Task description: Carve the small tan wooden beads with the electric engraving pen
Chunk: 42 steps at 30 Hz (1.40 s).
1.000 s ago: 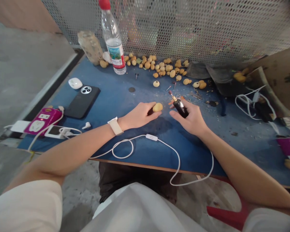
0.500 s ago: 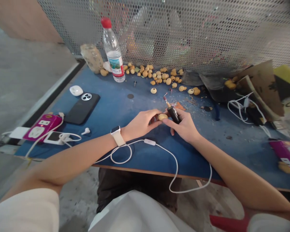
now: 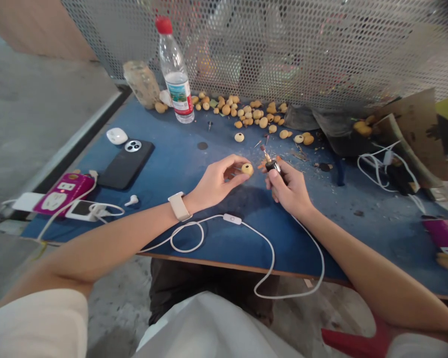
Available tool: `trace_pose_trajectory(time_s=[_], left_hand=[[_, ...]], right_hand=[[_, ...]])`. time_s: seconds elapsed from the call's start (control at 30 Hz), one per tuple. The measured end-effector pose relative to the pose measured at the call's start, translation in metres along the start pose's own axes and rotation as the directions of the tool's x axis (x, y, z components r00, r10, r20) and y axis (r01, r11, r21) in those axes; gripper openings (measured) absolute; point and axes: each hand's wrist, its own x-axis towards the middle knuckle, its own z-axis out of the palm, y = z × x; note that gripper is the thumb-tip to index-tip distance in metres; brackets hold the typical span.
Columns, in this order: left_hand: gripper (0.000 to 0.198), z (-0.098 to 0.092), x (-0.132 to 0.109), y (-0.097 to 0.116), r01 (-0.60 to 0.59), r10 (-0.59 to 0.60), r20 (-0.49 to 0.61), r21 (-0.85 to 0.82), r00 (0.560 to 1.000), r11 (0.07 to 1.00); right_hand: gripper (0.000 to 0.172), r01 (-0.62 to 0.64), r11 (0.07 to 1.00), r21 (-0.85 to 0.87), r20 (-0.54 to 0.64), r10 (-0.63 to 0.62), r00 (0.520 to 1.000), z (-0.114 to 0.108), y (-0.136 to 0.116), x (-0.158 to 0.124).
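Between the thumb and fingers of my left hand is a small tan gourd with a dark round hole facing up. My right hand is wrapped round a black rotary tool, its brass collar and dark reddish bit pointing up and to the left. A short gap separates the tool from the gourd. From the tool a white cable loops down over the table edge to an inline switch. Another holed gourd rests on the blue table beyond my hands.
Several small gourds lie along the perforated metal panel. A water bottle stands at the back left. On the left are a phone, a white case, an earbud and a purple power strip. Cardboard leans at right.
My hands have moved apart. The gourd has turned so its hole shows, and the rotary tool has shifted right, with my right fingers now wrapped further round it.
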Motion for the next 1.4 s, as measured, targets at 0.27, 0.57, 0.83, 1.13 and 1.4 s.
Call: trace_pose_trajectory(time_s=[0.27,0.57,0.83,1.13,1.4], left_hand=[[0.024,-0.003,0.004,-0.009,0.037,-0.03,-0.059,0.121,0.998,0.992],[0.027,-0.013,0.009,-0.014,0.047,-0.036,-0.076,0.149,0.996,0.988],[0.02,-0.021,0.01,-0.007,0.029,-0.026,-0.015,0.167,1.0,0.986],[0.035,-0.032,0.006,0.031,-0.34,0.044,0.684,0.305,0.728,0.89],[0.064,-0.032,0.006,0.025,-0.408,-0.026,0.651,0.506,0.758,0.76]], right_hand=[[0.096,0.138,0.922,-0.362,0.074,-0.119,0.99,-0.021,-0.002,0.006],[0.084,0.238,0.843,-0.483,0.165,-0.179,0.97,-0.027,0.009,0.013],[0.067,0.227,0.846,-0.482,0.162,-0.168,0.972,-0.023,0.007,0.013],[0.077,0.171,0.883,-0.438,0.131,-0.126,0.983,-0.022,0.008,0.016],[0.07,0.153,0.888,-0.433,0.149,-0.097,0.984,-0.021,0.009,0.017]])
